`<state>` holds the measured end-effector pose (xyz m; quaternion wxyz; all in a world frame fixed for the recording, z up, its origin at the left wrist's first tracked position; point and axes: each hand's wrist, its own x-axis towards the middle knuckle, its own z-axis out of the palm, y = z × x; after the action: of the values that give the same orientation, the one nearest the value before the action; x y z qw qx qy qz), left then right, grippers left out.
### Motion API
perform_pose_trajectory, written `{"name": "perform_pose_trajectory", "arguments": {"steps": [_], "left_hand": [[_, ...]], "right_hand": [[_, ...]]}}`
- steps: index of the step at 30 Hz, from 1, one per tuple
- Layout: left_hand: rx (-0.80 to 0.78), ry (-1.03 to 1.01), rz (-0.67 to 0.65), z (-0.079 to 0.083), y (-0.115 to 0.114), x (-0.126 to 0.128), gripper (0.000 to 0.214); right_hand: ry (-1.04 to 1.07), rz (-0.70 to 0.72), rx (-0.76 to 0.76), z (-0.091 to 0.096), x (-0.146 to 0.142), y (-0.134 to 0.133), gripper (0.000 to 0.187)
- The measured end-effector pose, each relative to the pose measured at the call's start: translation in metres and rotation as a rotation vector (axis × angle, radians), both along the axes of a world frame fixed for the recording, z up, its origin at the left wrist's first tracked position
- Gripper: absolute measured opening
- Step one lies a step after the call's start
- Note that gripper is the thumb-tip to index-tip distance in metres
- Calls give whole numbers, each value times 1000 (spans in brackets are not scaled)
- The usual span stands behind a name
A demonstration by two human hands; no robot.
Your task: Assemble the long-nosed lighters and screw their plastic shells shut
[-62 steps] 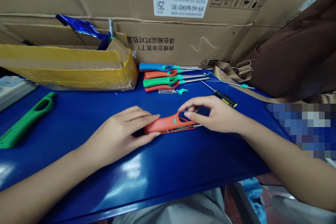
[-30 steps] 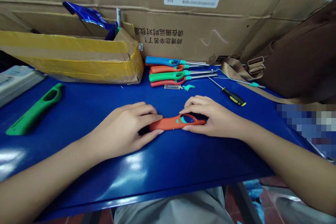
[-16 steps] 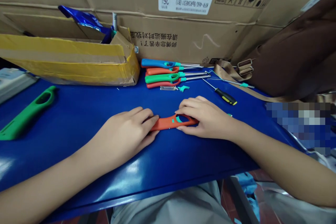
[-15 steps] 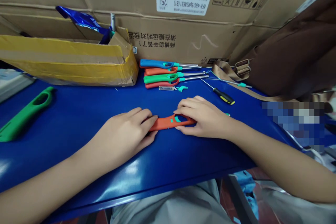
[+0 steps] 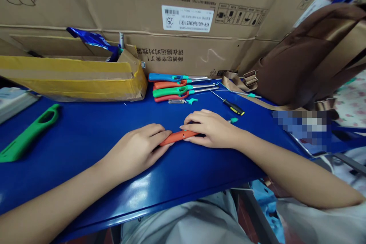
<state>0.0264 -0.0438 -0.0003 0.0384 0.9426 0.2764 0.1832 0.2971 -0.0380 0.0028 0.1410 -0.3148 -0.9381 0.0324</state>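
Note:
An orange lighter handle [image 5: 177, 137] lies lengthwise between my two hands, just over the blue table. My left hand [image 5: 143, 143] is closed on its left end, thumb below and fingers above. Gripping the other end, my right hand [image 5: 207, 127] covers most of the trigger loop. The handle's narrow edge faces me, with a bit of turquoise showing on top. Past my right hand lies a turquoise-tipped metal piece [image 5: 233, 120], partly hidden. A small clear tube [image 5: 176, 101] and a turquoise trigger piece [image 5: 191, 101] lie beyond the hands.
Several assembled long lighters [image 5: 170, 90] are stacked at the back. Nearby is a black and yellow screwdriver [image 5: 233, 107]. A green handle shell [image 5: 31, 133] lies at left, before a yellow-taped carton [image 5: 108, 87]. A brown bag [image 5: 309, 57] with straps stands at right.
The orange handle has been rolled so its edge, rather than its flat side with the loop opening, faces me. Both hands keep hold of it. The camera view has shifted slightly.

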Motion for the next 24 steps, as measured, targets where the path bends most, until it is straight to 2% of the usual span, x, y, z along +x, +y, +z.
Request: {"name": "perform_pose_trajectory", "arguments": {"steps": [5, 11, 16, 19, 24], "left_hand": [[-104, -49, -19, -1, -1, 0, 26], [-143, -64, -47, 3, -3, 0, 27], [-91, -26, -75, 15, 6, -8, 26], [-33, -20, -78, 19, 12, -14, 26], [-34, -23, -91, 20, 16, -17, 25]], "right_hand": [[44, 53, -3, 1, -1, -3, 30], [43, 53, -21, 1, -3, -5, 29], [73, 26, -110, 10, 7, 3, 29], [76, 27, -94, 15, 17, 8, 25], [68, 17, -13, 16, 21, 6, 26]]}}
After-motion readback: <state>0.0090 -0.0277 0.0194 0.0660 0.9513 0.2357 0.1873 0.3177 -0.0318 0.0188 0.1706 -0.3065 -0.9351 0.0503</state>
